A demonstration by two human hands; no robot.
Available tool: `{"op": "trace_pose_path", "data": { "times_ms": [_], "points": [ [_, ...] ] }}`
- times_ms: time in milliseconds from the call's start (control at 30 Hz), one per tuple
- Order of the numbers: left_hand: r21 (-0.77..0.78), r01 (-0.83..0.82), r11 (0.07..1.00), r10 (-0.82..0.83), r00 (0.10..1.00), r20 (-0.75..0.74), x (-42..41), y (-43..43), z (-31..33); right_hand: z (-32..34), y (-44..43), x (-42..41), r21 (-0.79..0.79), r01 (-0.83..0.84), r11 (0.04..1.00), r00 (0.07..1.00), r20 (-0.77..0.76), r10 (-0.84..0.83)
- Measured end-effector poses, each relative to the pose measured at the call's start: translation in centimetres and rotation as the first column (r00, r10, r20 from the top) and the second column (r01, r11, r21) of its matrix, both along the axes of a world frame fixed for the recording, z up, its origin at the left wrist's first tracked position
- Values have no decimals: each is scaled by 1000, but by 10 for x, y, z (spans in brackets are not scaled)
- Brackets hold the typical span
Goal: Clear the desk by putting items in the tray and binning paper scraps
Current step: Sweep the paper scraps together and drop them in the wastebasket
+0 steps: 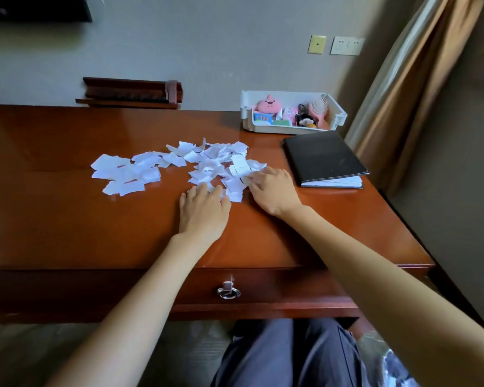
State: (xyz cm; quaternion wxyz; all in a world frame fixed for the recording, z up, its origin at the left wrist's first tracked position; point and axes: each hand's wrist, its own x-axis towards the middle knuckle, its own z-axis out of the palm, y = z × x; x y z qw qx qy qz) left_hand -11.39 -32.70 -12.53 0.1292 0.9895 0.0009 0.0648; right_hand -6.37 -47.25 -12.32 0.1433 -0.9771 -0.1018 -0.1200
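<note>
Knees (285,356) sit under desk (67,219); folder (323,156) fronts tray (248,118).

A plain grey wall (207,51) runs behind a glossy reddish-brown wooden desk (67,205), whose top gives back soft daylight and whose front drawer (263,286) has a round metal knob (229,291). On the wall sit a yellowish plate (317,44) and a white socket panel (347,46), with a dark panel (37,8) at the upper left corner. A dark wooden rack (132,93) stands at the desk's back edge, a tan curtain (403,93) hangs at the right, and dull grey floor (39,353) shows below.
</note>
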Motion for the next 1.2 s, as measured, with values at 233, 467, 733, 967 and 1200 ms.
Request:
{"op": "trace_pose_path", "data": {
  "times_ms": [233, 467, 733, 967, 1200],
  "points": [
    [-97, -104, 990, 113, 989, 94, -4, -9, 2, 5, -15, -19, 123, -1, 992, 1000, 31, -3],
    [-9, -92, 996, 91, 994, -53, 24, -8, -5, -3, -11, 4, -43, -23, 999, 976, -216, 13],
    [43, -15, 999, 8, 988, 155, 34, -18, -2, 1, -8, 0, -85, 40, 996, 999, 18, -39],
    [-97, -58, 994, 78, 971, 225, 39, -18, 8, 5, -9, -6, -71, 112, 991, 990, 98, -105],
    [-246, -8, 969, 75, 961, 267, 50, -24, 20, 13, -14, -2, 62, 222, 973, 963, 145, -229]
  ]
}}
